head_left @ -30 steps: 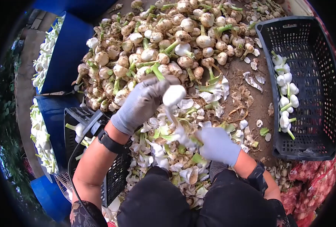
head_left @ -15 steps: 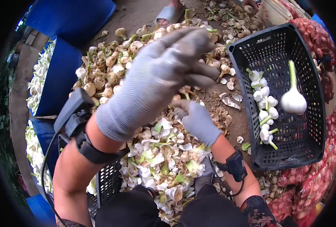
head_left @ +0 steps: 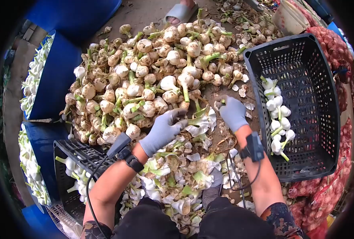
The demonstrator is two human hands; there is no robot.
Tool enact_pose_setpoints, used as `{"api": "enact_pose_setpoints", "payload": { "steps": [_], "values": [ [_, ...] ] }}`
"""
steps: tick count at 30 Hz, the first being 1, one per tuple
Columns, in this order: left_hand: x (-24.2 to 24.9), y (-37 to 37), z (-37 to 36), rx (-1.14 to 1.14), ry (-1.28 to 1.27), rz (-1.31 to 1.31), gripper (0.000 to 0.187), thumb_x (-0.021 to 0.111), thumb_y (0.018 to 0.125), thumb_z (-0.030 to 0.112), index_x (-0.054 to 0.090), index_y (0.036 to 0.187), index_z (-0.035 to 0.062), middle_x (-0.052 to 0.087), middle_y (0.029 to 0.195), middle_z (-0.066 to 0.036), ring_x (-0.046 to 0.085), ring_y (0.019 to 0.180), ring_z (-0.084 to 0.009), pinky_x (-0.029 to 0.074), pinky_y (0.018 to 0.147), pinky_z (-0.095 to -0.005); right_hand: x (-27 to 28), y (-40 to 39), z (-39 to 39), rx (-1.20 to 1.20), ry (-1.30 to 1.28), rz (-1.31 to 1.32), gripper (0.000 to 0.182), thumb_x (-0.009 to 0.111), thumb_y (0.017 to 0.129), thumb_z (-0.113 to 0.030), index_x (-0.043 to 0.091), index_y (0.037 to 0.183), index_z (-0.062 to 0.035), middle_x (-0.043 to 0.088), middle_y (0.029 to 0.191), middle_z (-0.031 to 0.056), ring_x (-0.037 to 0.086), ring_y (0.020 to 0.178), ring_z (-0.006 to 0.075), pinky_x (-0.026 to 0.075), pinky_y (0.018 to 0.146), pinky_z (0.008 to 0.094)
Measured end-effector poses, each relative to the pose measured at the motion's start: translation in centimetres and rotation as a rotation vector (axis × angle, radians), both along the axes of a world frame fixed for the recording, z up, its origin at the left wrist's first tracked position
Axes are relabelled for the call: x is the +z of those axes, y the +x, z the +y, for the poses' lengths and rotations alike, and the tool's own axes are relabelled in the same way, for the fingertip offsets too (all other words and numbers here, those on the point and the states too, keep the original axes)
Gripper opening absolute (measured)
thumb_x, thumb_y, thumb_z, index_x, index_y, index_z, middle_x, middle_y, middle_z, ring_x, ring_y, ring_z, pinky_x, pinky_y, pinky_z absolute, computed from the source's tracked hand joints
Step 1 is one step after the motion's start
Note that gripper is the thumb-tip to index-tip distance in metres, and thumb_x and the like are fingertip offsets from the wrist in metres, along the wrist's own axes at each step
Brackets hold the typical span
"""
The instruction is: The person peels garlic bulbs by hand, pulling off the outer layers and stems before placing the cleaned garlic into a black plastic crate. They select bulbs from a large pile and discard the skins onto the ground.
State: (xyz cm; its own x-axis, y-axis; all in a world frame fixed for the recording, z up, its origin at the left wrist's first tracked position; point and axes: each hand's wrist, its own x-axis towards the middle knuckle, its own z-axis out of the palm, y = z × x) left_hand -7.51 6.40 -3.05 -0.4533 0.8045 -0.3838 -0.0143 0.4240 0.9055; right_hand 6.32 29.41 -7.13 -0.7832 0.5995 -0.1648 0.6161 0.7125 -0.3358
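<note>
My left hand [head_left: 163, 131], in a grey glove, is at the front edge of a heap of unpeeled garlic bulbs [head_left: 145, 79]. Its fingers are bent, with a gap to the thumb and nothing visible between them. Peeled-off garlic skins [head_left: 203, 121] lie just right of its fingertips. My right hand [head_left: 232, 112], gloved too, is curled closed to the right of those skins. A small green end of what looks like a garlic stem [head_left: 223, 102] pokes out at its fingers; the rest is hidden in the hand.
A black crate [head_left: 310, 171] at right holds a row of cleaned garlic bulbs [head_left: 278, 115]. Another black crate [head_left: 71, 145] with garlic stands by my left forearm. Blue containers [head_left: 59, 79] of white garlic line the left. Red net sacks [head_left: 324, 187] lie right; another person's sandalled foot [head_left: 181, 14] shows at the top.
My left hand has dropped from high in front of the camera to the heap's front edge. My right hand has moved right and up. The large white garlic bulb seen over the right crate is gone from there.
</note>
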Motion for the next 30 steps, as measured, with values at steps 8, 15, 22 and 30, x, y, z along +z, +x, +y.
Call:
{"api": "enact_pose_setpoints", "payload": {
  "steps": [8, 15, 22, 30],
  "values": [
    [2.1, 4.1, -1.6, -0.009, 0.231, 0.237, 0.062, 0.084, 0.073, 0.016, 0.058, 0.127, 0.001, 0.064, 0.122, -0.009, 0.059, 0.111, -0.0127, 0.047, 0.096, -0.0298, 6.5, 2.1, -10.1, -0.383, -1.28, 0.411, 0.033, 0.056, 0.099, -0.03, 0.062, 0.113, -0.0006, 0.06, 0.069, 0.0022, 0.052, 0.051, 0.0072, 0.045, 0.047, 0.0221],
    [2.6, 3.8, -4.4, 0.15, 0.18, 0.245, 0.057, 0.086, 0.07, 0.012, 0.06, 0.12, -0.0012, 0.065, 0.114, -0.008, 0.061, 0.106, -0.0132, 0.049, 0.095, -0.0289, 9.1, 0.2, -13.1, -0.329, -1.219, 0.27, 0.03, 0.05, 0.101, -0.025, 0.06, 0.098, 0.0029, 0.059, 0.068, 0.0041, 0.051, 0.047, 0.0079, 0.043, 0.045, 0.0224],
    [3.7, 3.2, -5.6, 0.259, 0.303, -0.435, 0.063, 0.082, 0.072, 0.003, 0.053, 0.128, -0.0018, 0.062, 0.121, -0.01, 0.061, 0.109, -0.0175, 0.049, 0.097, -0.0321, 7.5, 0.9, -13.5, -0.179, -0.98, 0.274, 0.02, 0.06, 0.092, -0.019, 0.061, 0.091, 0.0007, 0.063, 0.066, 0.0138, 0.063, 0.056, 0.0228, 0.049, 0.053, 0.0348],
    [2.7, 3.8, -6.4, 0.493, 0.428, -0.96, 0.064, 0.066, 0.089, 0.019, 0.037, 0.146, 0.0101, 0.061, 0.111, -0.005, 0.061, 0.083, -0.015, 0.044, 0.063, -0.0201, 6.4, 0.7, -14.8, 0.054, -0.593, 0.479, 0.022, 0.061, 0.094, -0.014, 0.062, 0.11, 0.0021, 0.069, 0.09, 0.0089, 0.064, 0.084, 0.0115, 0.052, 0.073, 0.0305]
  ]
}}
